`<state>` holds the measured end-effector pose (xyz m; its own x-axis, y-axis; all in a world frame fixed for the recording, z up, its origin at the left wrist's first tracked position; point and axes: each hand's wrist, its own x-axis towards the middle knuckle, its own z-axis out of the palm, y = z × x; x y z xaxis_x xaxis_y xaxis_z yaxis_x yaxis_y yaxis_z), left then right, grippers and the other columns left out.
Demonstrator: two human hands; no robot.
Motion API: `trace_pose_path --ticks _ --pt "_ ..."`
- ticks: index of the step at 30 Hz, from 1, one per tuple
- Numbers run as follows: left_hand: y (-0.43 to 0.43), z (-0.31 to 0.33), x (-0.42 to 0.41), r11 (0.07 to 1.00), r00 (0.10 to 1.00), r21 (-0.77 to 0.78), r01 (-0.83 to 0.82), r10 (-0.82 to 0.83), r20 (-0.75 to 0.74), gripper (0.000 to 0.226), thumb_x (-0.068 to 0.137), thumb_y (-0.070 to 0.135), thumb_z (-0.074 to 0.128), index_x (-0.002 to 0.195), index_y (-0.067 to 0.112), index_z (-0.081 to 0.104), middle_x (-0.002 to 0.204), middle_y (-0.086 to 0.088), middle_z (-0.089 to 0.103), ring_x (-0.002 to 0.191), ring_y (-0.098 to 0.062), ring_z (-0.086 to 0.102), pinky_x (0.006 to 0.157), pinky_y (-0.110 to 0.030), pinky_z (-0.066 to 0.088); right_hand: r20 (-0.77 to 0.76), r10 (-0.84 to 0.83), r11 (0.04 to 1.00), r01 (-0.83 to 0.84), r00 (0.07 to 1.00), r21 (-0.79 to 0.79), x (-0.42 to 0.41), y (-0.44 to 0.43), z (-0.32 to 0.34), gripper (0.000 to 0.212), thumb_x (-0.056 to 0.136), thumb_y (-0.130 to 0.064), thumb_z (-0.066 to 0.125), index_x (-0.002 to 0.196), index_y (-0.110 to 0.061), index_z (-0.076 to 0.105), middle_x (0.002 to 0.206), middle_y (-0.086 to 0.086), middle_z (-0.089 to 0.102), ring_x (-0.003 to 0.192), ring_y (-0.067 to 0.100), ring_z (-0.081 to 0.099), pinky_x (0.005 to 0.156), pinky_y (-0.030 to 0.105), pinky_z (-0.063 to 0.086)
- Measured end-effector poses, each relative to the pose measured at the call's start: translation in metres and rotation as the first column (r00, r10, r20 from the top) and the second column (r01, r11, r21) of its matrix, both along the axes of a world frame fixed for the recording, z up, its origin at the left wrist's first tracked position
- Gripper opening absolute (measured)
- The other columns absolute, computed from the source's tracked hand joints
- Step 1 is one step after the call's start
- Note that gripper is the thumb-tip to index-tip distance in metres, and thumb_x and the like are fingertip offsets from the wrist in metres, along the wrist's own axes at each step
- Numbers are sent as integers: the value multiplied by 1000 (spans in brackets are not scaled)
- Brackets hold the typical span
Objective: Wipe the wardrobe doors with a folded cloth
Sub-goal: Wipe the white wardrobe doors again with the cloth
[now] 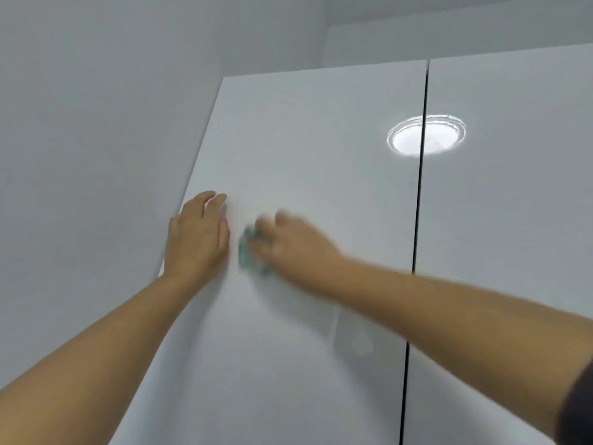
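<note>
- Head view: the cloth is a small green wad, smeared by motion blur. Only its left edge shows, running top to bottom from under the fingers. Its folds cannot be made out.
- It lies against the left door, in that door's left half and about mid-height in the picture.
- The right hand lies flat over the cloth and presses it to the door. Its fingers are stretched out toward the upper left and it is blurred too.
- The left hand rests just beside the cloth, apart from it. Its palm is flat on the door near the door's left edge, the fingers straight and close together, pointing up.
- Both forearms are bare; a dark sleeve shows at the lower right corner.
- The left door is plain, glossy and pale grey.
- A thin dark gap parts it from the right door, which has the same finish.
- A bright round reflection sits across that gap, high up.
- A pale wall stands to the left of the wardrobe.
</note>
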<state>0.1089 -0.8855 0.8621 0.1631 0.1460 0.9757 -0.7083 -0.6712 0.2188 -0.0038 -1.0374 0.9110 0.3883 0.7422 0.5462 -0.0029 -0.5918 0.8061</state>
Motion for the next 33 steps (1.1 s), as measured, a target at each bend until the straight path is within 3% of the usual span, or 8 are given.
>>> trace_pose_path --ticks 3,6,9,12,15,21,26,33 --pt "11 -7 2 999 998 10 -39 40 -44 38 96 12 47 134 7 50 139 -13 47 124 -34 46 95 -49 37 -322 -108 955 9 941 -296 -21 -10 -90 23 91 -21 49 99 -22 70 105 2 62 74 24 49 58 32 40" --pt "19 -6 4 997 997 46 -58 60 -44 39 95 11 47 134 6 50 138 -14 47 122 -35 46 95 -49 37 -186 -109 921 29 977 -389 -23 -16 -42 22 88 -20 51 99 -24 70 101 1 63 75 24 51 56 30 38" --pt "22 -4 6 996 997 67 -66 68 -30 39 95 12 47 134 6 50 138 -14 47 123 -34 47 95 -49 38 312 -16 1000 21 950 -10 -27 -16 86 31 84 -21 50 109 -14 67 108 15 58 89 36 55 63 37 42" --pt "24 -8 11 995 997 73 -73 76 -34 39 95 12 46 134 5 50 138 -14 47 123 -34 47 95 -49 38 474 -241 918 40 847 394 -33 -29 155 31 90 -5 48 119 -9 58 123 18 46 106 38 46 74 40 37" --pt "29 -12 19 994 995 71 -79 83 -56 38 95 11 47 132 4 51 137 -14 48 121 -35 48 93 -49 39 525 -206 941 21 826 336 -7 -8 139 30 89 -5 45 114 -4 61 116 21 54 98 41 53 66 40 39" --pt "35 -17 24 997 995 47 -59 63 -79 34 95 9 47 127 1 53 136 -18 48 121 -38 46 96 -51 40 105 113 983 -96 988 -160 32 25 -4 35 80 -20 39 84 -11 73 84 11 63 62 28 55 47 29 38" --pt "33 -15 21 998 997 49 -35 38 -64 33 96 11 46 127 1 54 137 -17 48 123 -37 45 96 -50 41 -255 -27 883 -96 967 -460 13 7 -83 23 87 -23 50 90 -25 73 100 0 65 73 23 53 57 29 36" --pt "7 -9 8 998 998 45 46 -48 49 39 93 6 50 132 5 52 139 -14 47 126 -33 45 98 -48 37 421 -81 992 32 904 122 -43 -35 125 29 81 -26 66 108 -16 69 101 17 59 83 39 55 62 39 43"
